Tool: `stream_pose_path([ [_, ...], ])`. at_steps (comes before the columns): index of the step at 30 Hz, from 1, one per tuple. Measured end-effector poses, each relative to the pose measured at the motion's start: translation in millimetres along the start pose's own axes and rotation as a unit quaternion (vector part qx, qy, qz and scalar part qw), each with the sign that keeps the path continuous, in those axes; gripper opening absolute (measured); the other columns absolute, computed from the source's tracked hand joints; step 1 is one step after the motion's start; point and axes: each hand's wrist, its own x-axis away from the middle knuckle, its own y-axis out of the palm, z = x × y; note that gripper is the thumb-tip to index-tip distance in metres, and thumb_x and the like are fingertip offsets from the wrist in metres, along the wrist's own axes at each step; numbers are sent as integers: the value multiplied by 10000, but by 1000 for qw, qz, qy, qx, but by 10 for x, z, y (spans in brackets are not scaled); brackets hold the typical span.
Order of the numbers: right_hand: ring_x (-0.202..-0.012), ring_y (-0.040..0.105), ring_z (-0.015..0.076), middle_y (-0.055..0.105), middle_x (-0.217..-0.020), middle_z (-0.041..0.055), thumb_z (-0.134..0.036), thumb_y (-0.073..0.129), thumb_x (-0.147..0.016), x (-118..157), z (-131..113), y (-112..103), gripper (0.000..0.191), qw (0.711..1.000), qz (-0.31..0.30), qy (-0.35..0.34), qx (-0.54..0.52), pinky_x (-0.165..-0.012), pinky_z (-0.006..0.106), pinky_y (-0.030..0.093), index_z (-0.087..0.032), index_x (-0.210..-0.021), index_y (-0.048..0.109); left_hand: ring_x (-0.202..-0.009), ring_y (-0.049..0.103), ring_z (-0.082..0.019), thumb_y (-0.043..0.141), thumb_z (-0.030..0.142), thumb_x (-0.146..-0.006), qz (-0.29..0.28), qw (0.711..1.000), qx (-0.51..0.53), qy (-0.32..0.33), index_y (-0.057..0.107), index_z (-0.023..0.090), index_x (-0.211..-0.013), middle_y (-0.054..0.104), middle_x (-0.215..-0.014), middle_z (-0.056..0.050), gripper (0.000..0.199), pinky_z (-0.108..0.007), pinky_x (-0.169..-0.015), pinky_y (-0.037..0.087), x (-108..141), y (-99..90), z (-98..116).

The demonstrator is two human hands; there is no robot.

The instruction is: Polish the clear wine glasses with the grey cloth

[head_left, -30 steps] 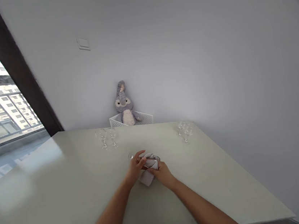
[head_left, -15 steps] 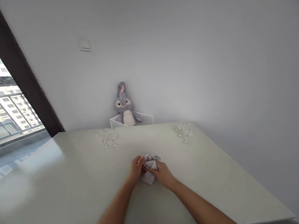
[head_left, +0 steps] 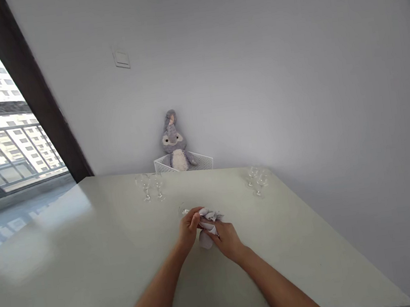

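Observation:
A pale, crumpled cloth (head_left: 207,239) is bunched between my two hands above the middle of the table. My left hand (head_left: 191,229) is closed on a clear glass (head_left: 184,211), whose foot shows just beyond the fingers; its bowl seems to be hidden by the cloth and hands. My right hand (head_left: 225,235) grips the cloth from the right side, its fingers partly covered by the folds.
Two stemmed glasses (head_left: 158,185) stand at the back left of the pale table (head_left: 128,262), and two more (head_left: 259,181) at the back right. Behind the table edge, a plush toy (head_left: 179,159) sits in a white basket (head_left: 205,162).
The glass foot has come into view beyond my left hand. The cloth has shifted and folded differently, and my right hand has turned around it. The whole view has moved slightly.

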Motion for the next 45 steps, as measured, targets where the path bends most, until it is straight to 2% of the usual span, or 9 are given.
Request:
stream_pose_path([
  [3,-740,594,197,657,-810,38,-313,510,-771,-20,-7,-39,259,997,43,58,-7,-677,306,455,-216,-986,619,-628,555,-137,311,395,-859,36,989,-142,36,476,167,-1175,628,-723,-29,424,-287,-641,468,32,-53,63],
  [7,-777,588,195,657,-862,40,-253,504,-766,-70,79,-124,264,995,71,55,50,-704,298,440,-213,-1001,617,-984,516,-220,403,260,-831,104,898,-398,156,525,205,-1135,614,-1023,-91,332,-389,-880,362,26,-138,144],
  [10,-821,584,179,655,-919,15,-222,514,-759,-68,73,-194,298,997,-22,3,70,-735,278,428,-251,-1043,601,-1111,437,-250,482,192,-781,26,842,-496,210,565,233,-1076,596,-1075,-87,310,-431,-975,238,-5,-200,155],
  [13,-798,587,155,654,-918,-11,-200,505,-770,-70,39,-269,295,992,-98,-50,65,-692,244,427,-271,-1043,594,-867,560,-206,465,196,-795,-71,823,-530,191,580,235,-1016,647,-800,-56,253,-383,-899,310,-12,-246,119],
  [20,-806,542,198,663,-727,31,-23,408,-711,-185,206,-546,331,940,4,-149,306,-816,348,334,-215,-786,666,-631,566,-189,377,469,-827,-131,837,-524,91,582,193,-844,622,-657,-46,344,-259,-601,336,35,-141,27],
  [26,-973,511,207,640,-1005,23,-33,361,-704,-148,268,-723,468,933,187,-77,298,-847,366,328,-243,-1046,602,-699,580,-187,332,387,-857,-53,869,-492,-12,533,181,-1026,633,-722,-52,334,-249,-598,326,-38,-145,14],
  [34,-1201,311,265,574,-1127,6,-374,496,-796,-46,-133,-105,323,921,-22,-203,332,-1031,468,90,-326,-1110,558,-743,587,-189,416,199,-790,-36,859,-510,-33,596,168,-780,641,-786,-84,183,-264,-635,353,-10,-126,-26],
  [40,-1052,453,254,593,-1035,63,-282,422,-842,-112,-100,-197,260,959,93,-61,259,-936,442,280,-266,-1013,617,-692,589,-212,349,314,-855,-120,830,-530,123,574,152,-927,648,-731,-99,286,-327,-699,353,106,54,32],
  [45,-973,526,209,605,-1051,65,-406,444,-815,-201,102,-312,322,980,169,96,-37,-841,352,393,-214,-1016,606,-720,585,-208,350,342,-857,-104,841,-524,85,546,175,-1041,654,-772,-93,316,-314,-694,362,123,94,-24],
])
